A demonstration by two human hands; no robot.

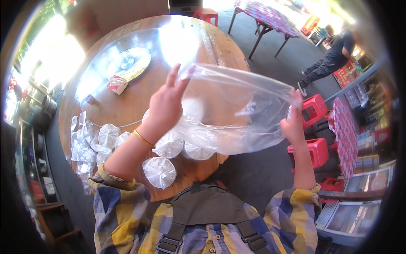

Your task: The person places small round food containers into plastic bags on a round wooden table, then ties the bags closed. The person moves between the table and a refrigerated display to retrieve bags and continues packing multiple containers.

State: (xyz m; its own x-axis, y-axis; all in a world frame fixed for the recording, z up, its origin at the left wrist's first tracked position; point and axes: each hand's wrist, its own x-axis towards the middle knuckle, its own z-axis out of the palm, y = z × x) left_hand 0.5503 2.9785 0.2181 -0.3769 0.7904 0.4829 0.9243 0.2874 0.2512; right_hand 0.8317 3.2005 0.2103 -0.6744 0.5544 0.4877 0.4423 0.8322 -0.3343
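Note:
A large clear plastic bag is stretched out in the air between my two hands. My left hand, with a gold bangle at the wrist, pinches one upper corner between its fingertips. At the opposite end, my right hand grips the bag's edge. Below and partly behind the bag, several round bundles in clear plastic wrap sit on the round wooden table. One wrapped bundle lies nearest to me, and another wrapped bundle is left of my forearm. What the wraps contain is unclear.
A pile of flat plastic bags hangs over the table's left edge. Farther back are a small red and white box and a round foil-like disc. Pink plastic stools stand right. A person is at upper right, near a cloth-covered table.

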